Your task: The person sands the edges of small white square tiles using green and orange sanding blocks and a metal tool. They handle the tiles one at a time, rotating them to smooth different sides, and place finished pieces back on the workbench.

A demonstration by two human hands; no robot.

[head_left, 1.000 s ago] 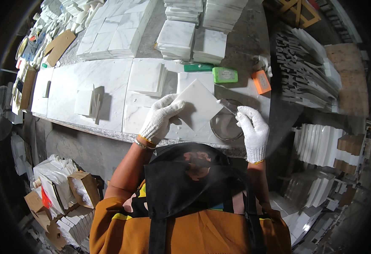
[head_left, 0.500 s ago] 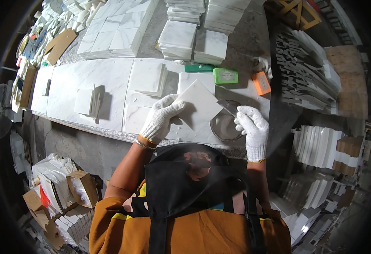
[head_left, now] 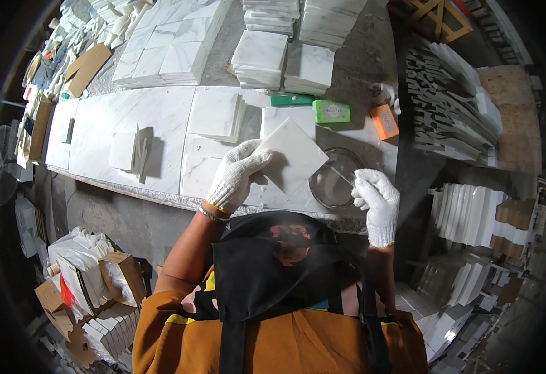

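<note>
My left hand (head_left: 238, 176), in a white knit glove, grips a square white marble tile (head_left: 296, 154) by its left side. The tile is held up and turned so that one corner points away from me. My right hand (head_left: 377, 202), gloved too, is closed around a thin scraper (head_left: 339, 173). Its blade shows nearly edge-on, and its tip is close to the tile's right corner; whether they touch I cannot tell. Below the blade lies a round, dark-rimmed dish (head_left: 334, 187). Another white tile (head_left: 273, 118) lies partly hidden behind the held one.
Small tile stacks stand on the bench at the left (head_left: 124, 149) and centre (head_left: 215, 115). A green block (head_left: 332, 111) and an orange block (head_left: 384, 122) lie beyond my right hand. Taller tile stacks (head_left: 259, 53) rise at the back. The bench's front edge (head_left: 154, 196) runs before me.
My right hand has moved slightly down and to the right. The scraper has turned from showing its broad face to nearly edge-on. My left hand and the tile have hardly moved.
</note>
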